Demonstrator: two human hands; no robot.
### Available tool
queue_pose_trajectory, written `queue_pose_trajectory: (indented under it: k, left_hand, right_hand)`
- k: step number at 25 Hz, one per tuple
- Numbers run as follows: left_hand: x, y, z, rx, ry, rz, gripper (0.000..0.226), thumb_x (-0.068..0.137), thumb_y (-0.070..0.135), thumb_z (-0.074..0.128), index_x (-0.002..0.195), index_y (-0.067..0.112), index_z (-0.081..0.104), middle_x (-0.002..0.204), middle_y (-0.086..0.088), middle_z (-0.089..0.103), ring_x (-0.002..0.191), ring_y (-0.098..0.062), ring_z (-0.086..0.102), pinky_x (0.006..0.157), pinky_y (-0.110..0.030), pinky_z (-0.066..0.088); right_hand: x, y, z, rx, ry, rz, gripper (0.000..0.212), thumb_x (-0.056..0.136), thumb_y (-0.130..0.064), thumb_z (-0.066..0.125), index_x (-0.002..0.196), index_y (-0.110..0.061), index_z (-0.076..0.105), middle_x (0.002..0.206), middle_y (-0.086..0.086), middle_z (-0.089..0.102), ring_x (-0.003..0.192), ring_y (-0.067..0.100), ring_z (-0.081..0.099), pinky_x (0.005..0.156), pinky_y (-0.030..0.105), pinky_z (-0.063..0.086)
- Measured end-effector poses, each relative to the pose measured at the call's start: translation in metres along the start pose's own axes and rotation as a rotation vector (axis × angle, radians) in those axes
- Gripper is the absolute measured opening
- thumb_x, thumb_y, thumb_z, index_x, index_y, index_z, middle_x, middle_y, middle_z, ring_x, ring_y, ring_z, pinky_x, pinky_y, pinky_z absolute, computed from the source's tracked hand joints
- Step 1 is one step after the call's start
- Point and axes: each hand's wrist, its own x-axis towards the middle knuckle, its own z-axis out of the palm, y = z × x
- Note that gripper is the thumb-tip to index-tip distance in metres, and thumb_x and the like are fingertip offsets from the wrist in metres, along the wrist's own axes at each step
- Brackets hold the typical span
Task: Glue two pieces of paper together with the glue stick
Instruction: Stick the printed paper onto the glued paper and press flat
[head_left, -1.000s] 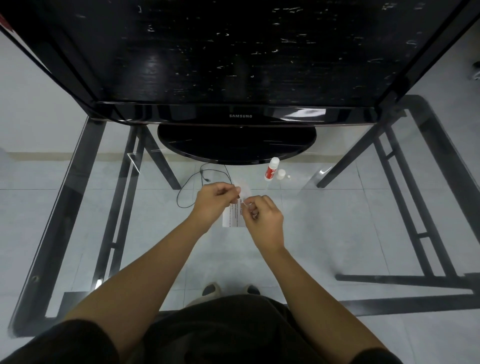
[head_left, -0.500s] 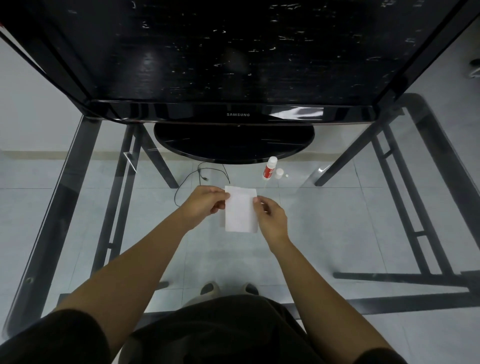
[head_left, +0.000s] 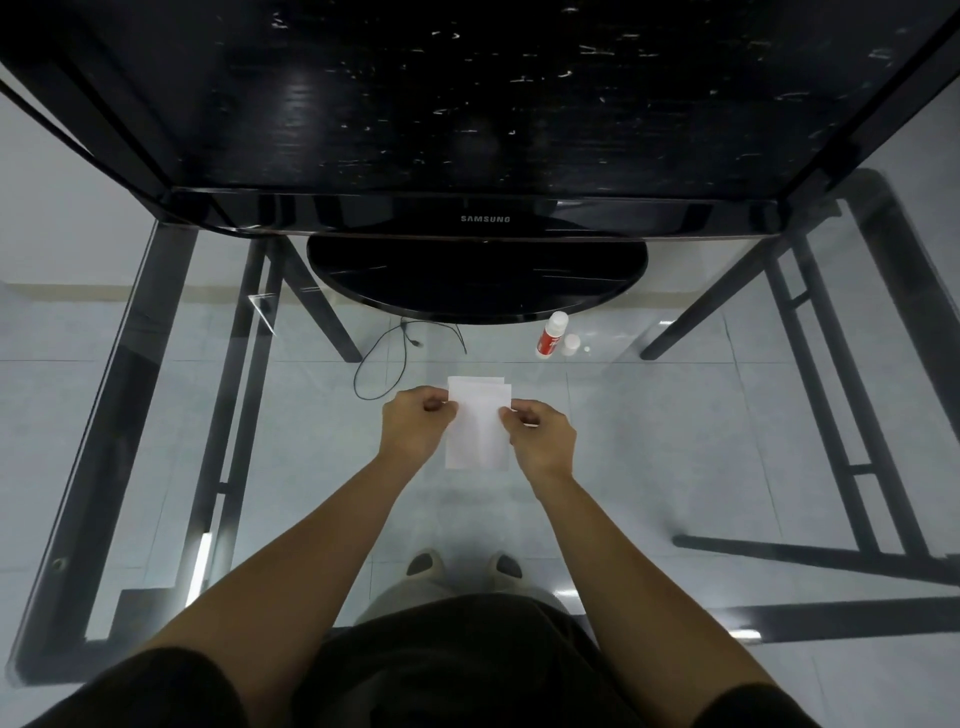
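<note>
Left hand (head_left: 415, 427) and right hand (head_left: 540, 435) pinch two overlapped papers (head_left: 478, 427) at side edges above glass bench (head_left: 675, 441). Glue stick (head_left: 550, 335) stands uncapped beyond. Advice: align corners first, then press evenly.

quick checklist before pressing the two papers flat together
1. Both hands on the paper: ok, left hand and right hand pinch opposite edges of the papers.
2. Sheets aligned: not ok, a second edge peeks out at the top right.
3. Glue spread between sheets: cannot tell.
4. Glue stick out of the way: ok, standing by the monitor base.
5. Cap on: not ok, it sits beside the stick.
</note>
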Motion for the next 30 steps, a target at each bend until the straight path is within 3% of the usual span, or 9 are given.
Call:
queue_pose_trajectory:
  k: [4, 8, 13, 20, 23, 30]
  left_hand:
    - [0.006, -0.001, 0.005, 0.076, 0.052, 0.056, 0.023, 0.082, 0.015, 0.065, 0.103, 0.007, 0.068, 0.095, -0.010, 0.072, 0.085, -0.021, 0.066, 0.083, -0.025, 0.048]
    - [0.009, -0.002, 0.009, 0.116, 0.073, 0.062, 0.024, 0.083, 0.016, 0.064, 0.105, 0.007, 0.068, 0.094, -0.009, 0.072, 0.079, -0.011, 0.060, 0.077, -0.016, 0.043]
    - [0.012, -0.004, 0.011, 0.142, 0.074, 0.049, 0.023, 0.084, 0.016, 0.063, 0.104, 0.007, 0.067, 0.092, -0.009, 0.072, 0.076, -0.011, 0.059, 0.075, -0.017, 0.043]
    - [0.013, -0.003, 0.011, 0.134, 0.063, 0.024, 0.018, 0.084, 0.016, 0.063, 0.100, 0.008, 0.066, 0.087, -0.011, 0.072, 0.077, -0.021, 0.065, 0.071, -0.023, 0.048]
    - [0.014, -0.001, 0.011, 0.136, 0.058, 0.002, 0.017, 0.084, 0.017, 0.063, 0.098, 0.009, 0.066, 0.088, -0.012, 0.072, 0.075, -0.018, 0.063, 0.069, -0.023, 0.046]
    - [0.015, 0.001, 0.012, 0.168, 0.068, 0.001, 0.017, 0.085, 0.018, 0.062, 0.098, 0.006, 0.066, 0.090, -0.012, 0.072, 0.075, -0.016, 0.061, 0.069, -0.021, 0.045]
  right_hand:
    - [0.008, -0.002, 0.005, 0.002, 0.030, 0.005, 0.026, 0.085, -0.024, 0.065, 0.108, -0.010, 0.067, 0.109, 0.008, 0.070, 0.094, 0.022, 0.065, 0.090, 0.034, 0.053]
    - [0.014, 0.000, 0.008, -0.047, 0.037, -0.024, 0.025, 0.085, -0.024, 0.066, 0.107, -0.011, 0.066, 0.106, 0.006, 0.070, 0.082, 0.010, 0.059, 0.079, 0.018, 0.045]
    - [0.018, -0.001, 0.010, -0.086, 0.025, -0.027, 0.026, 0.086, -0.025, 0.065, 0.108, -0.012, 0.066, 0.109, 0.006, 0.070, 0.095, 0.018, 0.064, 0.084, 0.019, 0.045]
    - [0.018, 0.001, 0.011, -0.120, 0.017, -0.019, 0.026, 0.086, -0.027, 0.064, 0.109, -0.013, 0.065, 0.110, 0.006, 0.069, 0.092, 0.015, 0.063, 0.079, 0.015, 0.040]
    - [0.018, 0.001, 0.011, -0.140, 0.027, -0.023, 0.026, 0.087, -0.026, 0.064, 0.109, -0.013, 0.065, 0.110, 0.006, 0.070, 0.087, 0.011, 0.060, 0.078, 0.016, 0.040]
    - [0.019, -0.001, 0.014, -0.147, 0.036, -0.021, 0.027, 0.087, -0.027, 0.063, 0.109, -0.013, 0.065, 0.111, 0.006, 0.070, 0.096, 0.019, 0.064, 0.080, 0.018, 0.041]
